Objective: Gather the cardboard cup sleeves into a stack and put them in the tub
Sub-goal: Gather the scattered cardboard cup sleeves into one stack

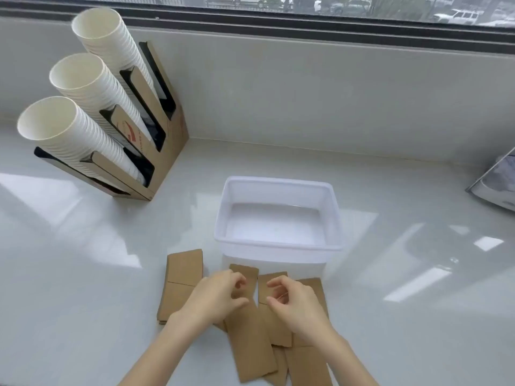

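Note:
Several flat brown cardboard cup sleeves [250, 341] lie spread on the white counter just in front of a clear, empty plastic tub [278, 245]. One sleeve [184, 270] lies apart at the left, over another beneath it. My left hand [216, 295] hovers over the middle sleeves with fingers curled and apart, holding nothing. My right hand [296, 302] is beside it over the right sleeves, fingers also curled loosely, nothing gripped. Both hands cover parts of the sleeves under them.
A cardboard cup dispenser [156, 151] with three slanted stacks of white paper cups [80, 137] stands at the back left. A grey flat object [498, 185] leans at the right edge. A window ledge runs along the back.

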Tool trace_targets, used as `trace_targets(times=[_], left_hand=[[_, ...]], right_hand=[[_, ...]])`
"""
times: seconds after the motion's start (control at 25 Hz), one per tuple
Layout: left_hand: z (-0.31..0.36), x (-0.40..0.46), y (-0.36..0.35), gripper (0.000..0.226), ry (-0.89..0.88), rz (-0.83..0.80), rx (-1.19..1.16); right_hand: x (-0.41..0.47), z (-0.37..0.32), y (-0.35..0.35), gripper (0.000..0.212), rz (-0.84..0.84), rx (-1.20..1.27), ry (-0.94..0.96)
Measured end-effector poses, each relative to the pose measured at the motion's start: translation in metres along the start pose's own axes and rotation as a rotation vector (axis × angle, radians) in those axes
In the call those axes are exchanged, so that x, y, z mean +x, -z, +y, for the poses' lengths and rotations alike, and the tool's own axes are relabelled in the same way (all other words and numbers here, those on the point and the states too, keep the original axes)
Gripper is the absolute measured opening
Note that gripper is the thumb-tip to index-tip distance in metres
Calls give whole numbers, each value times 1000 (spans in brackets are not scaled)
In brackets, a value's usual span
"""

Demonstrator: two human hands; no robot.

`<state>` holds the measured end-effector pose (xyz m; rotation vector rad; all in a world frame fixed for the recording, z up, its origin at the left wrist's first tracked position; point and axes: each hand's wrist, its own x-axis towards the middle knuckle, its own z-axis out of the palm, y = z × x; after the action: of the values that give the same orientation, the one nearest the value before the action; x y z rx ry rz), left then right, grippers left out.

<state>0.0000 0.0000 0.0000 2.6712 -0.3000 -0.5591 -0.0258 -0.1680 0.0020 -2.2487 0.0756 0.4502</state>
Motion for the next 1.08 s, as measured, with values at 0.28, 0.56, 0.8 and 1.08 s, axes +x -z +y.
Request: trace_targets(times=[0.28,0.56,0.8,1.08], left_hand=[[2,2,-10,47,13,-115,172],[3,5,-15,37,16,-111,170],[3,1,-12,35,-14,-95,-18],[1,-3,4,14,-46,8,-276]], right_hand=[[5,-7,-24,42,-93,-213,19],[6,-6,-31,33,-62,-305,76],[5,-3,-28,18,-47,-218,76],[3,0,-8,10,-16,106,65]])
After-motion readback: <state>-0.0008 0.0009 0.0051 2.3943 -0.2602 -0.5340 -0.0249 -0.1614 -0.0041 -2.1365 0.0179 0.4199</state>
